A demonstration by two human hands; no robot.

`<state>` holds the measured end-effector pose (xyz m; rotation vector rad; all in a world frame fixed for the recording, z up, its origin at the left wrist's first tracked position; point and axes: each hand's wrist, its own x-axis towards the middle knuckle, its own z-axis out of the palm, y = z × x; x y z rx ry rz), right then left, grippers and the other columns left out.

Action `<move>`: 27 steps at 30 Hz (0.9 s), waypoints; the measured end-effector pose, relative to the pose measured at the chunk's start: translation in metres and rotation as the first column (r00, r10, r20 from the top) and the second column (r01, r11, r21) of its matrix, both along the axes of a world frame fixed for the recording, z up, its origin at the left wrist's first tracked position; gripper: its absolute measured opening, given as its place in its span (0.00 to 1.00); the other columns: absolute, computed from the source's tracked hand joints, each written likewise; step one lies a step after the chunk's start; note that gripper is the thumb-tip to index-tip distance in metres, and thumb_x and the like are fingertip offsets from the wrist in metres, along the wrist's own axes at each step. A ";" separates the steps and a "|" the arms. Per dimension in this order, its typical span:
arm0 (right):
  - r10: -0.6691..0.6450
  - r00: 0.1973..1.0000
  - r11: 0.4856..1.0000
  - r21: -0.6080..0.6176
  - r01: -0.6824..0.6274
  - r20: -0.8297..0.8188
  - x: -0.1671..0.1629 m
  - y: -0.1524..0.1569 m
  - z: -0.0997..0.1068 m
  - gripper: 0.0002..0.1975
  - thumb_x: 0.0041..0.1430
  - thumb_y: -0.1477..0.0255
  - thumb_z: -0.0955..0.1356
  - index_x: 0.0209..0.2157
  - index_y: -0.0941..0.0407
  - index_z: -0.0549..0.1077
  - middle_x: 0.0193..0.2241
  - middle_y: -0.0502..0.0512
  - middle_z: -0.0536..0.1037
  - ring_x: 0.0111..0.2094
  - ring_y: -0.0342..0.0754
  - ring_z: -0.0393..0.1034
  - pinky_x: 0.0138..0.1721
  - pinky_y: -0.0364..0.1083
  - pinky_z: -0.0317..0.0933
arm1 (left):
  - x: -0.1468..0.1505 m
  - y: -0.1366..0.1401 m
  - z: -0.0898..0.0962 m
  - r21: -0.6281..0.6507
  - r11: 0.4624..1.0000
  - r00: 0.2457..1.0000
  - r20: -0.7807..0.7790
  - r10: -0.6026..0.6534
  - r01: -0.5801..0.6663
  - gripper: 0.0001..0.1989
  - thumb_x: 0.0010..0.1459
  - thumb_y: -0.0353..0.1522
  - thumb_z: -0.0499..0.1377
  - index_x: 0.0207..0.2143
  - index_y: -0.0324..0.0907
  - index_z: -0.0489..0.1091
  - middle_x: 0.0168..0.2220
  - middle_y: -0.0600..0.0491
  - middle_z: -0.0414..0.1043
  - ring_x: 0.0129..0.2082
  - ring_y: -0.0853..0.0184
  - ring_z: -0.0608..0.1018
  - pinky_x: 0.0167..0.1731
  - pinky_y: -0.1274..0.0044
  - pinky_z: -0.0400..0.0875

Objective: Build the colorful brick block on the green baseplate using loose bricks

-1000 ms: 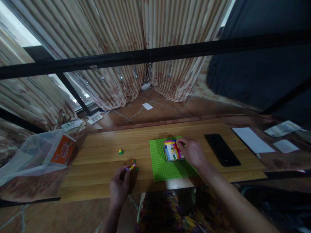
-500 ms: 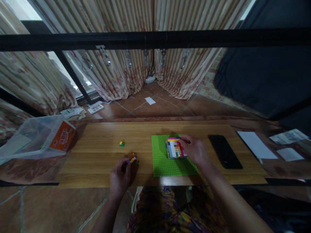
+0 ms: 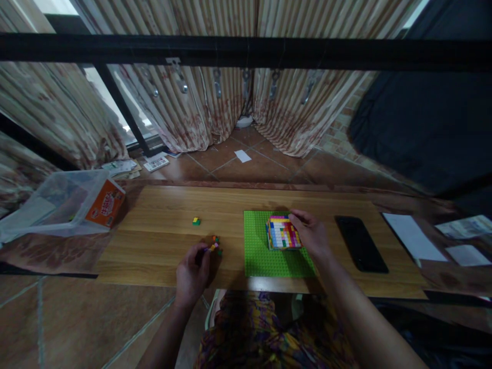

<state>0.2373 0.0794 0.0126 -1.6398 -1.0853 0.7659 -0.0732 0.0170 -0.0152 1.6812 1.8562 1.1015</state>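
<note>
A block of stacked multicoloured toy bricks (image 3: 283,233) stands on a green studded baseplate (image 3: 255,256). My right hand (image 3: 313,236) is at its far right corner, thumb and fingertips closed together against the edge; what they pinch is hidden. My left hand (image 3: 193,271) rests on the table left of the baseplate, thumb and forefinger pinched around a tiny purple brick, only partly visible. Right beside those fingertips lie several small loose bricks (image 3: 216,246), orange, yellow, pink and green. Farther back sits a yellow-and-green brick pair (image 3: 196,221).
A black phone (image 3: 361,243) lies right of the baseplate on the wooden table (image 3: 154,230). White paper (image 3: 413,236) is beyond the table's right end. To the left stands a clear plastic box (image 3: 73,200) with an orange label. A dark bar (image 3: 246,51) crosses above.
The camera view has shifted slightly, moving the table a little right and up in the picture. My right fingers have drawn back from the block's top towards its far right corner.
</note>
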 end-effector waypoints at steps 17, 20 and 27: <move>-0.018 0.988 0.999 -0.033 0.013 -0.151 -0.009 0.002 -0.009 0.25 0.44 0.51 0.71 0.33 0.58 0.78 0.31 0.56 0.80 0.29 0.49 0.73 0.30 0.47 0.66 | 0.001 0.000 -0.003 -0.004 1.000 1.000 0.016 0.002 -0.002 0.13 0.56 0.40 0.56 0.39 0.43 0.72 0.36 0.50 0.77 0.36 0.63 0.79 0.37 0.74 0.73; -0.001 0.989 1.000 -0.031 -0.003 -0.146 -0.007 0.002 -0.011 0.24 0.44 0.51 0.71 0.34 0.58 0.78 0.32 0.56 0.80 0.30 0.49 0.73 0.32 0.47 0.67 | 0.001 0.000 -0.003 -0.009 1.000 0.999 0.038 0.004 -0.004 0.12 0.56 0.40 0.56 0.38 0.43 0.72 0.36 0.50 0.77 0.37 0.63 0.79 0.38 0.74 0.73; -0.036 0.992 0.996 0.088 0.026 0.123 -0.004 -0.008 0.005 0.21 0.52 0.55 0.68 0.39 0.58 0.77 0.38 0.60 0.79 0.39 0.53 0.73 0.42 0.52 0.65 | -0.001 -0.004 -0.003 0.003 1.000 0.994 0.103 -0.019 0.019 0.12 0.57 0.39 0.56 0.40 0.42 0.72 0.38 0.49 0.77 0.40 0.63 0.78 0.42 0.72 0.72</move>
